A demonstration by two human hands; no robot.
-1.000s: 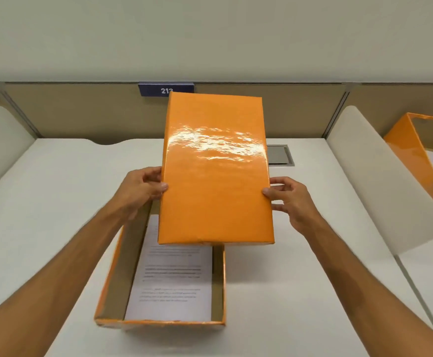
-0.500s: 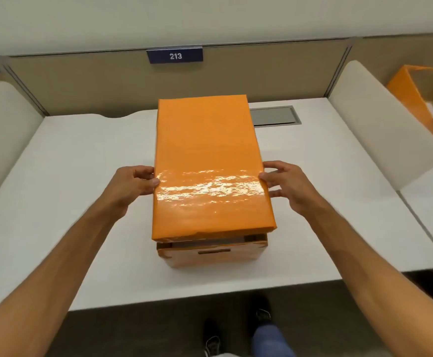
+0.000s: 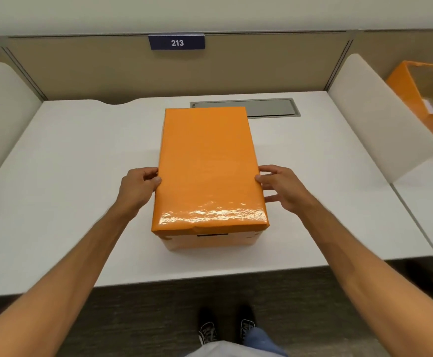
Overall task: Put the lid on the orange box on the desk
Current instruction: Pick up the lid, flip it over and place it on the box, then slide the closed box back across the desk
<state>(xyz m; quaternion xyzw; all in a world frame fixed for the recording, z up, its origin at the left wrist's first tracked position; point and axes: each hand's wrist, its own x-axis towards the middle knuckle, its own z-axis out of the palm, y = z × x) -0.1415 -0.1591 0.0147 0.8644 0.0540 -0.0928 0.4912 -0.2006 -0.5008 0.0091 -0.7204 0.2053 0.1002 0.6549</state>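
White rectangular desk (image 3: pixel 63 191) carries the orange cardboard box (image 3: pixel 207 240), near the front edge, glossy orange rectangular lid (image 3: pixel 207 166) seated on top. Left hand (image 3: pixel 139 188) curled, thumb pressed on lid's left edge. Right hand (image 3: pixel 281 188) half spread, fingertips touching lid's right edge.
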